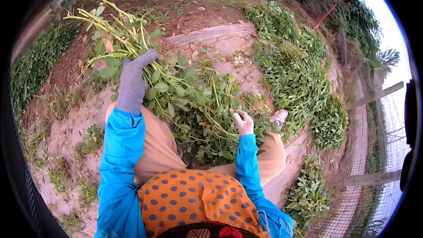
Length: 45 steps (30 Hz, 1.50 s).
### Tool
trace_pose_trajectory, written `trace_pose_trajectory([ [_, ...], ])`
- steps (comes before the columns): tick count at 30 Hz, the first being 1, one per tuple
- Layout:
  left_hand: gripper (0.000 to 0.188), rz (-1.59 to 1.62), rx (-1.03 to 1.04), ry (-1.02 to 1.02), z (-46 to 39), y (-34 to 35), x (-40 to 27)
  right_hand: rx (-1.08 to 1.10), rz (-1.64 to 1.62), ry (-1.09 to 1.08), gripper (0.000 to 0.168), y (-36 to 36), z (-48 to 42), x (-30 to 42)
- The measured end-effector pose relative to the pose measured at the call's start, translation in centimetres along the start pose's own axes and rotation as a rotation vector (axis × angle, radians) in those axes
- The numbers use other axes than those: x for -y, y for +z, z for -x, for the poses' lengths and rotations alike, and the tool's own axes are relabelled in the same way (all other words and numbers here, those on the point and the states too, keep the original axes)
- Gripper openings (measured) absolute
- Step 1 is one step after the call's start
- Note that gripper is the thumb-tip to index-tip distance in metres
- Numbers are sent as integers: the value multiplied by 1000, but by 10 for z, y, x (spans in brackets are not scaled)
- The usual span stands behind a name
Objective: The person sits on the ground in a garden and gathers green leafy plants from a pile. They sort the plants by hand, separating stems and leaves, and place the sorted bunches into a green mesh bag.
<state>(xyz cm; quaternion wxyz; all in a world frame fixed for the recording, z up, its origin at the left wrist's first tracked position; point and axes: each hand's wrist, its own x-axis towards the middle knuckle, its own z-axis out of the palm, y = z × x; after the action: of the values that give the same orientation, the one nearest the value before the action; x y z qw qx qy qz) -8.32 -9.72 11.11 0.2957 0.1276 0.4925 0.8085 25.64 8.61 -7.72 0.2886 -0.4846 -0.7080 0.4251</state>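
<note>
My left hand [134, 79], in a grey knit glove, grips a bundle of leafy green plants [127, 41] that look like peanut vines. Their pale stems fan out beyond the fist, towards the upper left, while leaves hang to the right of it. Between my knees a heap of the same plants [205, 132] covers the ground. At the right edge of this heap is my right hand [244, 124], fingers curled; whether a stem lies in them is too small to tell.
A long row of pulled plants [290, 66] lies to the right, past my pink shoe [279, 117]. Another green row [39, 66] runs along the far left. A wire mesh fence [360, 158] with posts stands at the right. Ahead, pale plastic film [211, 34] lies over soil.
</note>
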Motion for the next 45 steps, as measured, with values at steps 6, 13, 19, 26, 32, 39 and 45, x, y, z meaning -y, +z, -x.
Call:
trace_pose_trajectory([
  [6, 38, 92, 71, -20, -16, -14, 20, -41, -354, -155, 49, 8, 12, 85],
  [13, 23, 217, 210, -141, 5, 20, 35, 59, 102, -818, 100, 92, 8, 208],
  [19, 35, 286, 158, -89, 18, 26, 48, 392, -122, -534, 115, 122, 33, 187],
  [26, 48, 34, 308, 131, 29, 38, 45, 152, -6, -508, 73, 108, 42, 189],
  [32, 50, 274, 751, -20, 49, 73, 53, -188, -76, -632, 66, 38, 35, 181],
  [39, 55, -11, 1137, 110, 73, 113, 67, -708, -353, -823, 53, -131, 88, 203],
  [45, 56, -94, 1285, 0, 90, 150, 91, -1161, -464, -792, 50, -316, 213, 187],
])
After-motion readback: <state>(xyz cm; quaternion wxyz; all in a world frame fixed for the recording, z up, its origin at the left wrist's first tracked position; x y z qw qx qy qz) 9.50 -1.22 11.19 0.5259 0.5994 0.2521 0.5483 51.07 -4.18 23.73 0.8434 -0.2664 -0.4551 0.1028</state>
